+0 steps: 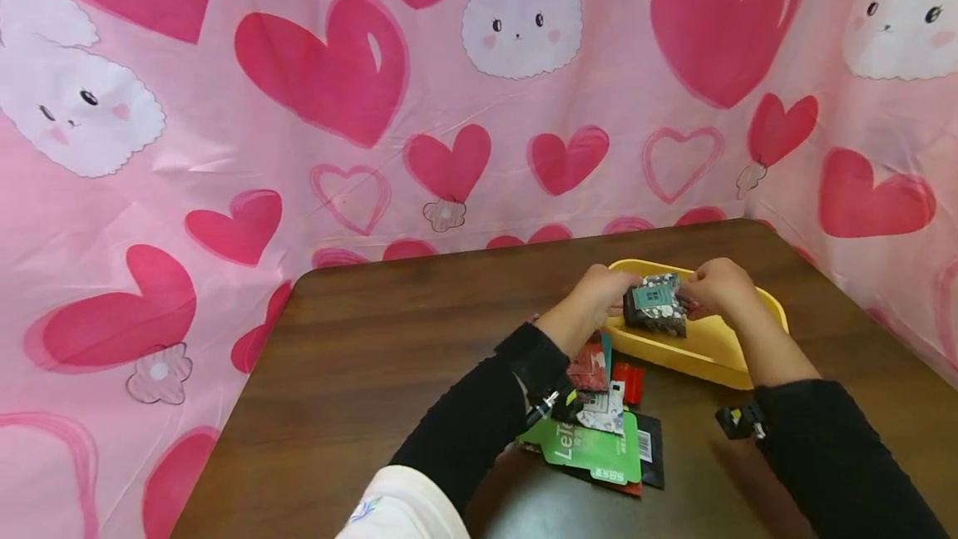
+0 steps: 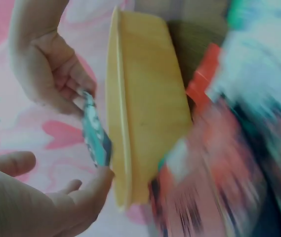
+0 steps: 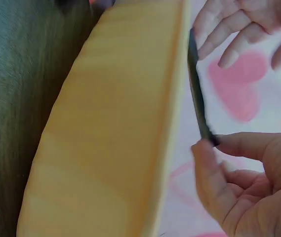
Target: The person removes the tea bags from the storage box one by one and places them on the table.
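Note:
A small flat packet (image 1: 655, 304), dark and speckled with a teal label, is held over the yellow plastic bin (image 1: 674, 353) in the head view. My right hand (image 1: 722, 285) pinches one end between thumb and finger; the right wrist view shows the packet (image 3: 199, 94) edge-on in that pinch. At the other end, the fingertips of my left hand (image 1: 597, 289) touch the packet with fingers extended. The thumb of that left hand (image 2: 56, 202) stands apart from the packet in the left wrist view.
Near the bin's front left lies a pile of packets: a red one (image 1: 588, 366), a white patterned one (image 1: 604, 411), a green one (image 1: 591, 449) and a black one with a barcode (image 1: 649, 449). Behind the brown table (image 1: 389, 339) hangs a pink heart-patterned cloth (image 1: 449, 90).

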Tool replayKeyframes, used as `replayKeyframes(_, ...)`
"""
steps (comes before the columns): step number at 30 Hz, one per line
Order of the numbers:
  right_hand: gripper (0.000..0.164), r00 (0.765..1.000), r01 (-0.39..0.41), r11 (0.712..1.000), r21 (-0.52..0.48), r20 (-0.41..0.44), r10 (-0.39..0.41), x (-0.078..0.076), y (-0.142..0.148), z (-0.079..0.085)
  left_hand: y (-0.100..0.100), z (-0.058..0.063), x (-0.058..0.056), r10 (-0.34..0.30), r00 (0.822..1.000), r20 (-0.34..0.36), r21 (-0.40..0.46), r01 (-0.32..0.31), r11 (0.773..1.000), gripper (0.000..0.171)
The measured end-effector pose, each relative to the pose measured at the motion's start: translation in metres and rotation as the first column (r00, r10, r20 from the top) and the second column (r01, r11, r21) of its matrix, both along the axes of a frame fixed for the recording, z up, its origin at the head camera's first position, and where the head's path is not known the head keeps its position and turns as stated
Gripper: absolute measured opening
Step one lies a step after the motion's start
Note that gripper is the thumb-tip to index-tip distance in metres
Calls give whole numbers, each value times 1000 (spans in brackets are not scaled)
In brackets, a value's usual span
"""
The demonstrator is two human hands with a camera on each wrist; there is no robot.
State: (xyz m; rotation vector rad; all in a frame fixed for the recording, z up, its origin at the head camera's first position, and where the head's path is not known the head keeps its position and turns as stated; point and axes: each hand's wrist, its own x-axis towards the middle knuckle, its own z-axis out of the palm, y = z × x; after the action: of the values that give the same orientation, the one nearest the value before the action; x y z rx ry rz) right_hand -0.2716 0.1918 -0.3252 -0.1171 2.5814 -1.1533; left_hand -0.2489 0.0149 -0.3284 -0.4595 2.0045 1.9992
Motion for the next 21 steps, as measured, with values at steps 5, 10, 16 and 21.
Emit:
replayKeyframes(5,29,999,-25,988,-151,-32,20,40,-10,2,-46,-3,36,-120,990,-73,35,123,992,33)
replayKeyframes(10,29,999,-45,980,-193,18,50,77,-26,-13,-85,-14,75,-208,975,-72,76,214,974,28)
replayKeyframes(16,15,995,-101,990,-99,14,103,106,-45,-39,-104,-32,114,-240,969,-59,59,243,968,28)
replayKeyframes(21,9,989,-144,989,-36,-20,144,113,-54,-49,-110,-39,130,-270,960,-72,9,272,962,27)
